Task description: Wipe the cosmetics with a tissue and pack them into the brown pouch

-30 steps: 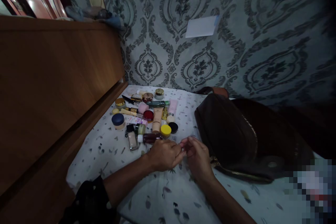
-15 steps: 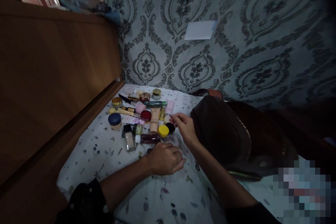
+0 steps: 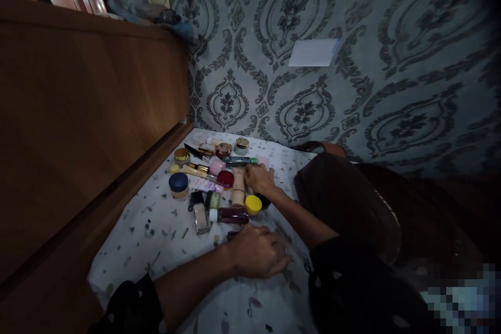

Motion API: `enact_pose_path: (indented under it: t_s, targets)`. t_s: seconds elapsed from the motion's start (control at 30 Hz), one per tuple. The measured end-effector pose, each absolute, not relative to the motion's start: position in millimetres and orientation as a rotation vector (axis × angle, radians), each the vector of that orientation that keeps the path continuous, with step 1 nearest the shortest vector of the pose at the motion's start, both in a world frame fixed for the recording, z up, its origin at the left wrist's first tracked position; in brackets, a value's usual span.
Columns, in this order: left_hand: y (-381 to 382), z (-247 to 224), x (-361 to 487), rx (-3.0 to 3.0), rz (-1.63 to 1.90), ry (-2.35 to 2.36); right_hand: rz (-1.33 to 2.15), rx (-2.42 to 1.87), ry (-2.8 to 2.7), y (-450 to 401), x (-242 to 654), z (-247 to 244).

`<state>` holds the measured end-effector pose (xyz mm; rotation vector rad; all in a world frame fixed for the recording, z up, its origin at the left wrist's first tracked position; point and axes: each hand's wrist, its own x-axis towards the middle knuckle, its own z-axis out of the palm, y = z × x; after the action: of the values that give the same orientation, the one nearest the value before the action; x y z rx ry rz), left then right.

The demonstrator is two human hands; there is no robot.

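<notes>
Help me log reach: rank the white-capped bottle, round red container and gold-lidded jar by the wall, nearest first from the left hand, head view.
1. White-capped bottle, just beyond the left hand
2. Round red container, farther back
3. Gold-lidded jar, by the wall

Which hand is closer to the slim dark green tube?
Right. The right hand is by the green tube, at its right end; the left hand is farther, on the near side of the white-capped purple bottle.
</notes>
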<state>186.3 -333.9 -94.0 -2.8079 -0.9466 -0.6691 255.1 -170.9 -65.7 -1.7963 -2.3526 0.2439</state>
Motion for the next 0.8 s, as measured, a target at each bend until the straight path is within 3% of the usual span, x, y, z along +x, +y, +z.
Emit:
enact_pose_path:
  t_s: [0.23,0.5,0.63,0.8]
  targets:
    - [-334,-95,187,-2.794,-0.687,-0.960,0.349,-1.836,-2.255,-156,260,-72]
    - [-333,-95,188,-2.810,-0.638,-0.956,0.205,-1.755,-2.214,-167,260,-72]
    - [-332,-95,189,-2.821,-0.597,-0.951,0.064,-1.434,-2.403,-165,236,-59]
    - [-330,-96,189,-2.869,-0.501,-0.949,0.236,-0.959,-2.674,-156,197,-55]
